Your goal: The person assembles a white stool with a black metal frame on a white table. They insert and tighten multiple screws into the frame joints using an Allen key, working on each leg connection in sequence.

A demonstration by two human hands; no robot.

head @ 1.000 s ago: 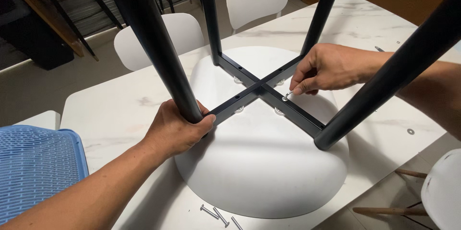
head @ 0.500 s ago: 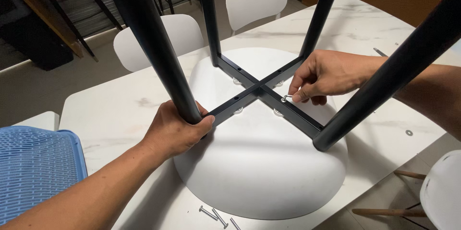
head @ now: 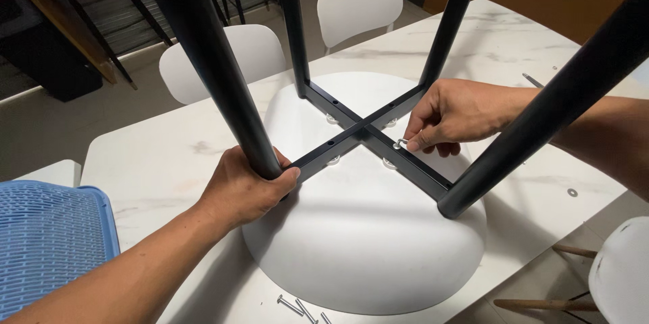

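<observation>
A white chair seat (head: 365, 243) lies upside down on the table (head: 155, 162), its black cross frame (head: 358, 136) facing up and four black legs rising toward the camera. The left hand (head: 247, 185) is clenched around the base of the nearest leg (head: 223, 74), where that leg meets the frame, thumb pressed against the end of the frame arm. The right hand (head: 460, 116) sits over the far right arm of the cross, thumb and forefinger pinching a small silver screw (head: 401, 143) right at the top of the bar, just beside the centre joint; the other fingers curl underneath. White round mounts show under the bars near the crossing.

The table is white marble-patterned. A few loose screws (head: 301, 308) lie at its near edge just below the seat, and a small washer (head: 572, 193) rests well apart to the right. A blue mesh basket (head: 47, 243) stands at the left. Two white chairs (head: 358, 3) stand behind the table, a third at lower right, with a dark stair rail and an orange-brown wall behind
</observation>
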